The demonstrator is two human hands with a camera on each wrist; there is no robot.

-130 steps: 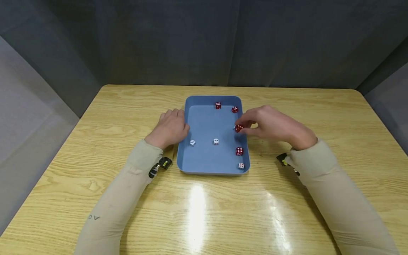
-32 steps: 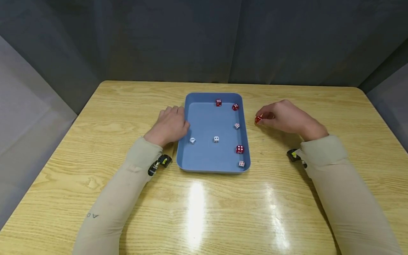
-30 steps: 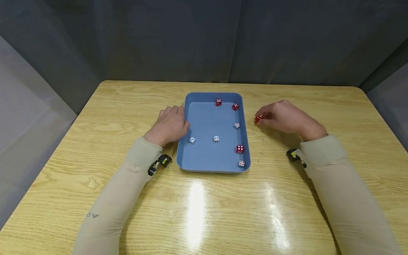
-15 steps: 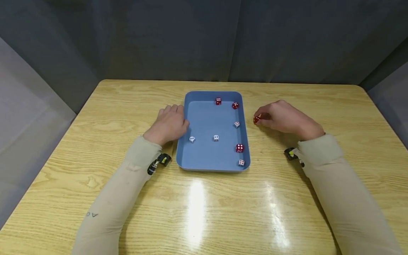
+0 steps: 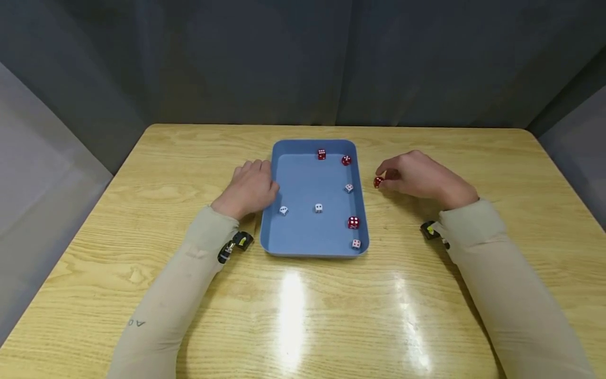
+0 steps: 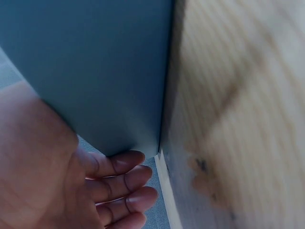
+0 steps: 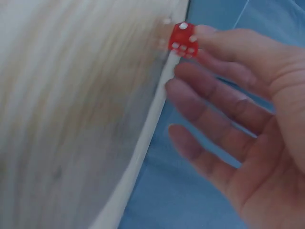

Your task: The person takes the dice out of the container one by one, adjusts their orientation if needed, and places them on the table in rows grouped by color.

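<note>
So I've got my left hand [image 5: 251, 188] parked flat against the left wall of the blue tray [image 5: 303, 251], fingers relaxed and just resting along its side. That's mostly to keep the tray from sliding around on the desk [image 5: 293, 316] while the other hand does the fiddly part.

My right hand [image 5: 418, 176] is out to the right of the tray, hovering low over the bare wood, and it's pinching a red die [image 5: 378, 182] at the fingertips. In the right wrist view the die [image 7: 184, 39] sits right at the tip of the top finger while the other fingers hang loose below it. So that die is outside the tray, just beside its right wall, held rather than lying down.

Inside the tray there's a mix. Two red dice [image 5: 322, 154] sit near the far wall, with another red one [image 5: 353, 222] closer to me on the right side. The white dice [image 5: 319, 208] are scattered around the middle and the near right corner, all well apart from each other.
</note>
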